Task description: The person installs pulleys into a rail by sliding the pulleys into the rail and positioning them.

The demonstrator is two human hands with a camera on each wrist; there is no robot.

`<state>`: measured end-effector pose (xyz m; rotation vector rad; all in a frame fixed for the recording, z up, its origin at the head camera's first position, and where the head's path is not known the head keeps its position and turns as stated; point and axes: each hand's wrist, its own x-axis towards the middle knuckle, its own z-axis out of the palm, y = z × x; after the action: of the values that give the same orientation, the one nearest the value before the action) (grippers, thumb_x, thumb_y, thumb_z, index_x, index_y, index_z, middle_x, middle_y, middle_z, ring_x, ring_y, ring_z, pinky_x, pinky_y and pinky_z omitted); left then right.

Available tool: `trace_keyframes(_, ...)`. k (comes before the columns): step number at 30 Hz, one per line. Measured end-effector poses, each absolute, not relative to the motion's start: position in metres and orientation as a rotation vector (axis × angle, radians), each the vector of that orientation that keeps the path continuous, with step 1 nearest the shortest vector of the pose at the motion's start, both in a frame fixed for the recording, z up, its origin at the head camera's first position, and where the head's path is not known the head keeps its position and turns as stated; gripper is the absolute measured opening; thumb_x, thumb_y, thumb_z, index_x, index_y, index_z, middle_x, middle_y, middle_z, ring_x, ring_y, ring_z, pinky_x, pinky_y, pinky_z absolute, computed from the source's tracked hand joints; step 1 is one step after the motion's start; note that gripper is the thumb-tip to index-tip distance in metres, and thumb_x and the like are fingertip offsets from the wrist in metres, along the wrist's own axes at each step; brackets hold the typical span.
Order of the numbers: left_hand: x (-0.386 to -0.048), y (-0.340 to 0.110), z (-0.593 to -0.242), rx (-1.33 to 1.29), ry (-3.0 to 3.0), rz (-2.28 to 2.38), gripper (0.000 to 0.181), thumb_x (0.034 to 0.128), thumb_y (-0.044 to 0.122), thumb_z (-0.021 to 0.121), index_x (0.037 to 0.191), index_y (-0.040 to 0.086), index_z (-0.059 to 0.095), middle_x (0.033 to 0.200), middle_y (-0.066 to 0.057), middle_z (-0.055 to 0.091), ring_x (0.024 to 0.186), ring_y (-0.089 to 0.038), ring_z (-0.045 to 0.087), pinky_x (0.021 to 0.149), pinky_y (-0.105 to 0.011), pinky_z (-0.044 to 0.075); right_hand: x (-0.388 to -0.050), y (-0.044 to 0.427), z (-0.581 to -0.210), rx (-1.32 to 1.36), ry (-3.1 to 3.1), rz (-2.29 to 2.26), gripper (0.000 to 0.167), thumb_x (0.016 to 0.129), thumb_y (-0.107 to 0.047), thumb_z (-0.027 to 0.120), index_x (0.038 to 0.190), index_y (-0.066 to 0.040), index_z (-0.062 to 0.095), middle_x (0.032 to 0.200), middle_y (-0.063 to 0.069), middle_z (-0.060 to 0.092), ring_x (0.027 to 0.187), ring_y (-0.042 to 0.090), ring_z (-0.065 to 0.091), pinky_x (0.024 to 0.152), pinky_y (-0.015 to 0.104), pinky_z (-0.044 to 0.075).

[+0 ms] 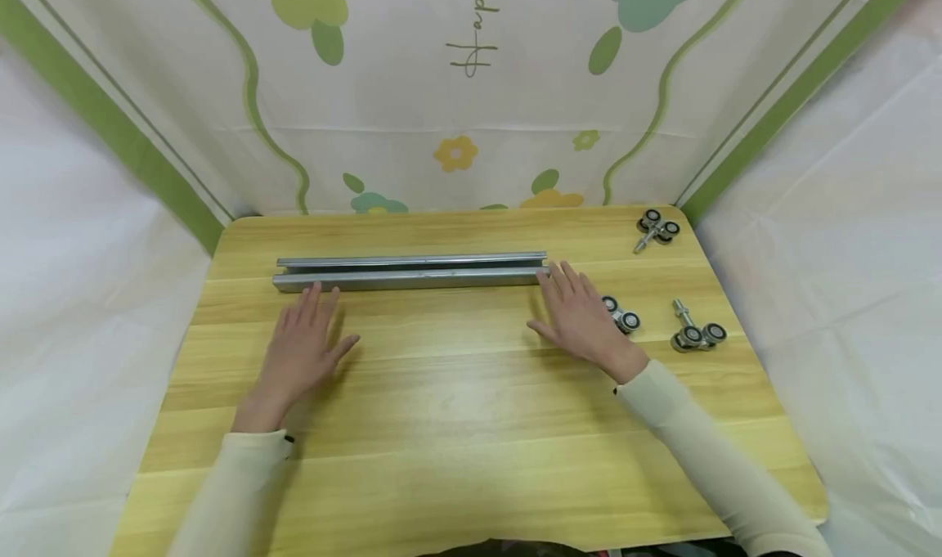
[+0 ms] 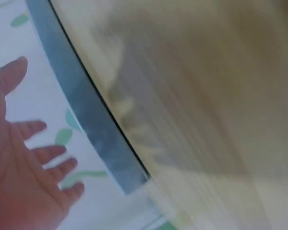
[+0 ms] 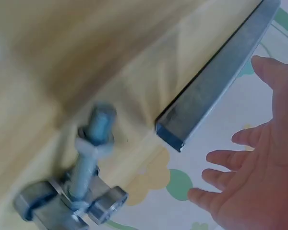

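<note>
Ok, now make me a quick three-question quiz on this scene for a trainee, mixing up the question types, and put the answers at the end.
1. Count: how many wheeled metal pieces lie on the table in the head view?
2. Fill the gap: in the head view, the left hand is nearest the ____ end of the metal rail.
3. True or false: in the head view, the right hand partly hides one of the wheeled metal pieces.

Key: 1. Three. 2. Left. 3. True.
</note>
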<state>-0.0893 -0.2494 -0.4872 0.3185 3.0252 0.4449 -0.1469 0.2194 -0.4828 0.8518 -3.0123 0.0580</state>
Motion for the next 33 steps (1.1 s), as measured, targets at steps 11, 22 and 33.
trace_keyframes(11, -0.128, -0.294, -0.477, 0.412, 3.053, 0.495, 0.084, 0.1006, 0.031, 0.075, 0.163, -0.006, 0.031, 0.165, -0.038, 0.025, 0.149, -0.058, 0.028, 0.122, -0.071, 0.025, -0.205, 0.226, -0.477, 1.077, -3.017, 0.142, 0.089, 0.103, -0.042, 0.071, 0.162, 0.009, 0.028, 0.163, 0.033, 0.036, 0.155, 0.048, 0.03, 0.13, 0.055, 0.023)
trace_keyframes(22, -0.153, -0.306, -0.474, 0.392, 3.007, 0.542, 0.083, 0.0982, 0.027, 0.078, 0.161, -0.005, 0.034, 0.165, -0.039, 0.024, 0.149, -0.062, 0.026, 0.121, -0.074, 0.024, -0.239, 0.213, -0.473, 1.135, -3.111, 0.284, 0.087, 0.101, -0.032, 0.075, 0.164, 0.004, 0.027, 0.165, 0.029, 0.033, 0.155, 0.046, 0.029, 0.128, 0.057, 0.026)
trace_keyframes(33, -0.175, -0.303, -0.481, 0.406, 2.896, 0.594, 0.083, 0.1012, 0.027, 0.075, 0.163, -0.004, 0.029, 0.166, -0.039, 0.019, 0.152, -0.061, 0.019, 0.122, -0.074, 0.019, -0.251, 0.206, -0.481, 1.082, -3.207, 0.355, 0.085, 0.103, -0.03, 0.073, 0.166, 0.001, 0.025, 0.168, 0.026, 0.032, 0.156, 0.042, 0.031, 0.128, 0.054, 0.028)
